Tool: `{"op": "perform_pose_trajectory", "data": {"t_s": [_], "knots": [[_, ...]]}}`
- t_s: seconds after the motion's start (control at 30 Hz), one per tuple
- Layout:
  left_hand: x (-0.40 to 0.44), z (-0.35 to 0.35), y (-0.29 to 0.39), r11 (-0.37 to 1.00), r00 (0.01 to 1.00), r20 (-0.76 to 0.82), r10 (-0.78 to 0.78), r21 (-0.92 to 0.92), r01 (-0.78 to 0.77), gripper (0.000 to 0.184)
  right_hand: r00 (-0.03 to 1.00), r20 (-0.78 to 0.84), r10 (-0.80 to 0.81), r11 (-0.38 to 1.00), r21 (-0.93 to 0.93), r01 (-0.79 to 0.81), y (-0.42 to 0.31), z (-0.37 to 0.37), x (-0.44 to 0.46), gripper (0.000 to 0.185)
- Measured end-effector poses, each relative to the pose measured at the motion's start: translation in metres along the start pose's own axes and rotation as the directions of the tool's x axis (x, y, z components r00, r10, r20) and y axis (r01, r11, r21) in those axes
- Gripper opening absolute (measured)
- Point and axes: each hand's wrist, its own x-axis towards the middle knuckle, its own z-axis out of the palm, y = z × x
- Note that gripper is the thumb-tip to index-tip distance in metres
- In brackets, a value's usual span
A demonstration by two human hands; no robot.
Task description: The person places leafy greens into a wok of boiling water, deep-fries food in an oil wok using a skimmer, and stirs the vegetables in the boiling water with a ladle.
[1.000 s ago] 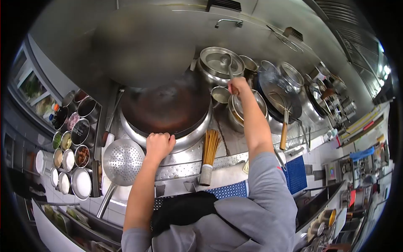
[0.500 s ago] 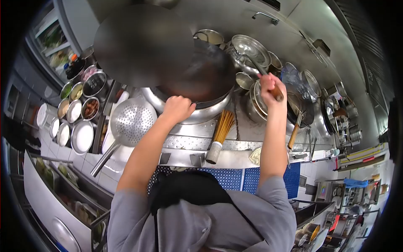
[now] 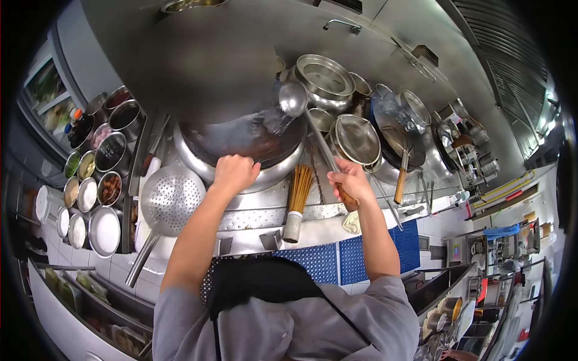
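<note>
At the near rim of a dark wok (image 3: 241,141), my left hand (image 3: 236,173) is closed, its fingertips hidden behind the knuckles. My right hand (image 3: 352,182) grips the wooden handle end of a metal ladle (image 3: 294,99). The ladle's bowl is tilted over the right side of the wok, and clear liquid streams from it into the wok. The wok rests in a shiny metal ring (image 3: 198,163). A grey blur hides its far left part. Just right of the wok lies a bamboo brush (image 3: 301,185); left of my left forearm is a perforated strainer (image 3: 173,198).
Seasoning containers (image 3: 104,231) stand in rows at the left. To the right are a lidded pot (image 3: 325,78), a mesh sieve (image 3: 358,139) and a second wok (image 3: 415,141) with a wooden-handled skimmer (image 3: 403,171). A tap (image 3: 343,25) juts from the back wall.
My right hand has come down and closer with the ladle, whose bowl now shows and pours liquid into the wok. My left hand stays at the wok's rim. The view has shifted slightly.
</note>
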Motion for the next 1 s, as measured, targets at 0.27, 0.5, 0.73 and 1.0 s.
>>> {"op": "perform_pose_trajectory", "data": {"t_s": [0.27,0.5,0.73,1.0], "knots": [[-0.001,0.001,-0.002,1.0,1.0,-0.002,-0.015,0.019,0.015,0.036,0.908,-0.274,-0.317,0.878,-0.447,0.172,-0.039,-0.068,0.153,0.021],[-0.001,0.009,-0.007,0.999,0.999,-0.028,-0.035,0.015,0.036,0.035,0.93,-0.332,-0.159,0.86,-0.509,-0.035,-0.047,-0.093,0.27,0.012],[-0.002,0.008,-0.005,0.998,0.998,-0.022,-0.056,0.023,0.056,0.035,1.0,0.013,0.002,0.459,0.888,-0.012,-0.061,-0.112,0.267,0.016],[-0.002,0.001,-0.002,0.998,0.997,0.009,-0.07,-0.003,0.07,0.037,0.985,0.158,-0.066,0.42,0.9,-0.116,-0.085,-0.068,0.141,0.014]]}}
